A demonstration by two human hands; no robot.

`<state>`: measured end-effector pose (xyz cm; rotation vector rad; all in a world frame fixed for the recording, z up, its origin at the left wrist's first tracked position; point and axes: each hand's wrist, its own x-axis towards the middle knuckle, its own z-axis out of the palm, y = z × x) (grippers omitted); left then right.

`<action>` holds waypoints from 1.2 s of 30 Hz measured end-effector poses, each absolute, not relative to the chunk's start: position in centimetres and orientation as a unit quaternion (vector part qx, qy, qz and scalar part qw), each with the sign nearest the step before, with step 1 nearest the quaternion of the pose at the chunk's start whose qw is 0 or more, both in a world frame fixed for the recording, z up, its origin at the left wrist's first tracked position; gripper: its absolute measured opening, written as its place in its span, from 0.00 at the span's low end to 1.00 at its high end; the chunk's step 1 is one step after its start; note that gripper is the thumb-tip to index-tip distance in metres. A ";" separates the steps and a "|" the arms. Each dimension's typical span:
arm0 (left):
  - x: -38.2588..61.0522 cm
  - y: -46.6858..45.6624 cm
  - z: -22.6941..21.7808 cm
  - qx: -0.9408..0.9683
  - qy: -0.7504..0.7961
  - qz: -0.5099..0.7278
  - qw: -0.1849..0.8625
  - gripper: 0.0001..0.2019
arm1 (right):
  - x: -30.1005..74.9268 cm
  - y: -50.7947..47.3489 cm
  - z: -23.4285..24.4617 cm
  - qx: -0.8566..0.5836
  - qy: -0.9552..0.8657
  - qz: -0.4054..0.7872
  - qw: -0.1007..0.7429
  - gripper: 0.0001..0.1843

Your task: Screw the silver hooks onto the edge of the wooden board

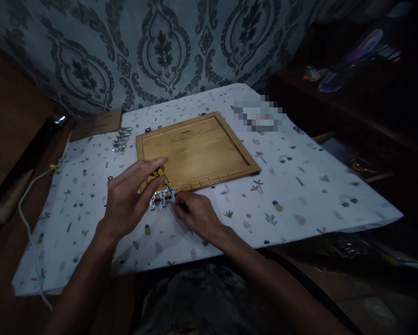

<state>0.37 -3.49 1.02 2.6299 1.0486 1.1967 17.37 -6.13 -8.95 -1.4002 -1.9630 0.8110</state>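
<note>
A shallow wooden tray (198, 151) with a row of small holes along its near edge lies on a patterned white cloth (299, 195). My left hand (132, 197) is closed round a small yellow-and-black screwdriver (161, 175) at the tray's near left corner. Just below that corner my right hand (195, 214) pinches a strip of small silver metal hooks (162, 197) against the cloth. The screwdriver's tip points down at the hooks.
More silver metal fittings (121, 138) lie in a pile left of the tray. A brown cardboard piece (96, 123) rests behind them. A white cord (27, 204) runs along the cloth's left side. Dark wooden furniture (351, 107) stands at the right, a patterned wall behind.
</note>
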 end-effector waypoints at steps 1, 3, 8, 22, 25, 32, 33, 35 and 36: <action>0.3 -3.4 1.0 0.854 0.343 0.389 0.039 0.15 | 17.4 -6.1 -8.9 -0.527 -0.737 0.305 0.292 0.02; 0.2 -3.4 1.0 0.851 0.348 0.390 0.046 0.15 | 17.4 -6.1 -8.9 -0.528 -0.737 0.310 0.287 0.03; 0.1 -3.5 1.1 0.851 0.353 0.384 0.068 0.17 | 17.4 -6.1 -8.8 -0.529 -0.736 0.318 0.280 0.02; 0.5 -3.6 0.9 0.844 0.357 0.400 0.018 0.17 | 17.4 -6.1 -8.8 -0.529 -0.736 0.316 0.280 0.03; 0.7 -3.7 0.8 0.840 0.355 0.409 0.032 0.17 | 17.3 -6.1 -8.8 -0.529 -0.733 0.324 0.279 0.03; 0.4 -3.5 0.5 0.823 0.396 0.399 0.079 0.14 | 17.4 -6.1 -9.0 -0.525 -0.730 0.327 0.291 0.03; 0.2 -3.3 0.4 0.820 0.399 0.401 0.087 0.13 | 17.4 -6.1 -9.0 -0.521 -0.731 0.327 0.296 0.03; 0.0 -2.9 0.4 0.820 0.392 0.403 0.107 0.11 | 17.5 -6.1 -9.0 -0.515 -0.731 0.330 0.304 0.04; -0.2 -2.6 0.4 0.823 0.385 0.401 0.119 0.10 | 17.5 -6.1 -9.0 -0.513 -0.730 0.331 0.307 0.03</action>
